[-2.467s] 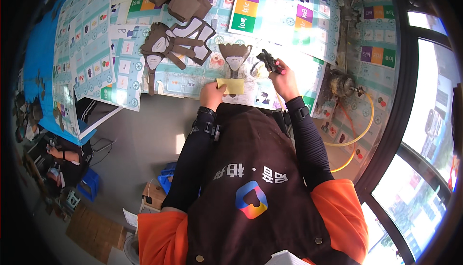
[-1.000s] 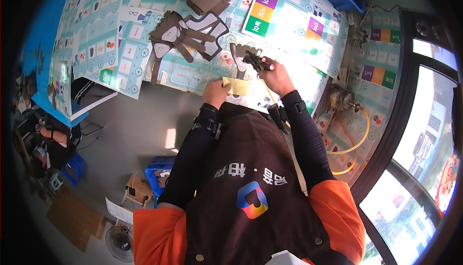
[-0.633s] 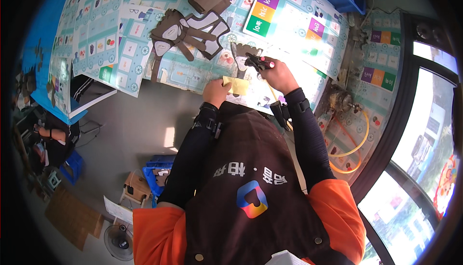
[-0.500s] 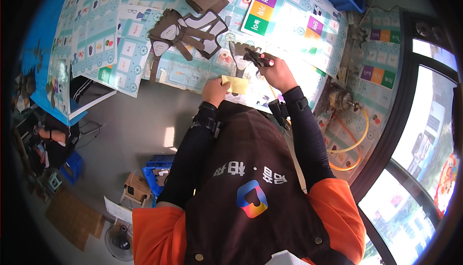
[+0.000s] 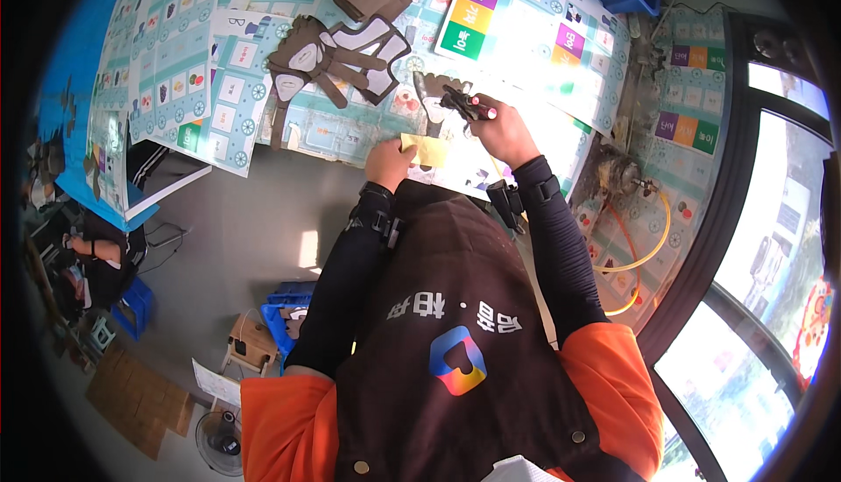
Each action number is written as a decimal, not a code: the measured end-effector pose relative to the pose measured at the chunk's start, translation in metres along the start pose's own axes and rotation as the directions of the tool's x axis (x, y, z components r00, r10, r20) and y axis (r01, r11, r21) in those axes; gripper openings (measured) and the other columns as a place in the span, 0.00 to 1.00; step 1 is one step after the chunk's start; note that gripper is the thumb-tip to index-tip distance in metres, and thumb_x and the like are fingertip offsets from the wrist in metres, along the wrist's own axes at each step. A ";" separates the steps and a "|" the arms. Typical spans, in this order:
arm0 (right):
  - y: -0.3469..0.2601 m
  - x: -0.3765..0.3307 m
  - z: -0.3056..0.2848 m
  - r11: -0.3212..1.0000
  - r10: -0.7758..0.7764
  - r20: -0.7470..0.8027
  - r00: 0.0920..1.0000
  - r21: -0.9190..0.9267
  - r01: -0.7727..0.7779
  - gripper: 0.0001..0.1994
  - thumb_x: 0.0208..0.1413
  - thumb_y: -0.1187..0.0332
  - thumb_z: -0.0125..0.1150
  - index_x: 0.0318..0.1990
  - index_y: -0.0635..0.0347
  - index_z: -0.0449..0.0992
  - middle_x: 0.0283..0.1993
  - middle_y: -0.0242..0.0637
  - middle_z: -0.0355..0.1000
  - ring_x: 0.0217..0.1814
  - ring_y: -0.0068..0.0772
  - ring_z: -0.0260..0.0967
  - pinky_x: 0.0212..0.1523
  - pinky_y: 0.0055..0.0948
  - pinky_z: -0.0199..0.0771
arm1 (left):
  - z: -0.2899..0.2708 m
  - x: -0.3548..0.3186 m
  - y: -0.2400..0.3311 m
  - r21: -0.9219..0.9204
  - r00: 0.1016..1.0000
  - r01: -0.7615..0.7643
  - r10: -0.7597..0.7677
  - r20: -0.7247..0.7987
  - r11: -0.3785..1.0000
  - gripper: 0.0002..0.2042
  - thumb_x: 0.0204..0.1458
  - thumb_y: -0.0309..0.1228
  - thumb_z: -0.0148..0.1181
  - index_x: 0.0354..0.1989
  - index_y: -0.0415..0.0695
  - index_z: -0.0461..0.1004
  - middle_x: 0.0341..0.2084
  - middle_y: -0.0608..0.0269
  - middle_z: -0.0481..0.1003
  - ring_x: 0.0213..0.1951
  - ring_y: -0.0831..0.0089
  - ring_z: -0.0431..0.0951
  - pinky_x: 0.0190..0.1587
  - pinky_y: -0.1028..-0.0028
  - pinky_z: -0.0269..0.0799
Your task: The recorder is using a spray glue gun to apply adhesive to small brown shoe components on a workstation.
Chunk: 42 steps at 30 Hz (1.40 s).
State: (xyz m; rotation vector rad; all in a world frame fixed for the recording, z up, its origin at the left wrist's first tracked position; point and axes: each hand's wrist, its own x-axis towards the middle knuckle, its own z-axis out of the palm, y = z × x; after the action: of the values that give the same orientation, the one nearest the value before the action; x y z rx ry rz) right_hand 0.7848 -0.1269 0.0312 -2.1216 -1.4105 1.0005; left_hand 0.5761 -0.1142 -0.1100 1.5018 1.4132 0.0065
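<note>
- Left hand [image 5: 386, 162]: fingers closed on the edge of a yellow paper piece [image 5: 427, 150], which lies flat on the table [image 5: 350, 136] at its near edge.
- Right hand [image 5: 501, 129]: fingers wrapped around a dark hand tool [image 5: 464, 103] with a red tip (type cannot be told), held just above a brown cut-out [image 5: 431, 93].
- Done, as judged: several brown cut-out shapes [image 5: 337, 53] already lie finished farther back on the table.
- Left: the yellow piece appears uncut, the tool not yet on it.
</note>
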 end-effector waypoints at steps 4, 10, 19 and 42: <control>0.003 -0.009 -0.001 0.997 0.066 0.064 0.996 -0.052 -0.063 0.14 0.43 0.71 0.49 0.40 0.60 0.73 0.30 0.56 0.70 0.36 0.58 0.68 0.38 0.46 0.69 | -0.002 -0.001 0.003 0.004 0.997 0.040 -0.040 0.060 0.999 0.14 0.48 0.42 0.55 0.27 0.44 0.77 0.17 0.63 0.76 0.23 0.63 0.77 0.28 0.65 0.69; 0.000 -0.008 0.001 0.997 0.054 0.052 0.997 -0.051 -0.051 0.14 0.44 0.70 0.49 0.40 0.60 0.74 0.31 0.56 0.71 0.36 0.57 0.69 0.38 0.45 0.69 | -0.003 -0.004 0.005 -0.027 0.998 0.043 -0.041 0.052 0.999 0.13 0.48 0.42 0.55 0.28 0.44 0.77 0.16 0.63 0.76 0.20 0.66 0.76 0.26 0.66 0.68; 0.002 -0.016 0.000 0.995 0.072 0.054 0.996 -0.071 -0.068 0.11 0.45 0.70 0.48 0.37 0.60 0.73 0.29 0.56 0.70 0.35 0.59 0.68 0.36 0.46 0.68 | -0.006 -0.007 0.010 -0.079 0.995 0.074 -0.068 0.077 0.994 0.12 0.49 0.40 0.55 0.28 0.44 0.77 0.16 0.64 0.76 0.16 0.68 0.75 0.24 0.67 0.67; 0.056 -0.066 -0.033 0.776 0.376 0.126 0.918 0.499 -0.386 0.13 0.41 0.76 0.51 0.39 0.61 0.71 0.29 0.31 0.73 0.28 0.20 0.65 0.23 0.19 0.63 | -0.078 -0.033 0.000 -0.186 0.994 -0.075 0.059 -0.091 0.980 0.15 0.49 0.40 0.60 0.36 0.40 0.76 0.22 0.56 0.77 0.21 0.69 0.78 0.26 0.71 0.70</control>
State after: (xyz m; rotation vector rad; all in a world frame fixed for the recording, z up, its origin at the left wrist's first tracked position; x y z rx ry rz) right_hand 0.8286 -0.2082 0.0380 -2.0036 -0.6023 1.3705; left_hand 0.5187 -0.0885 -0.0531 1.4041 1.3879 0.2427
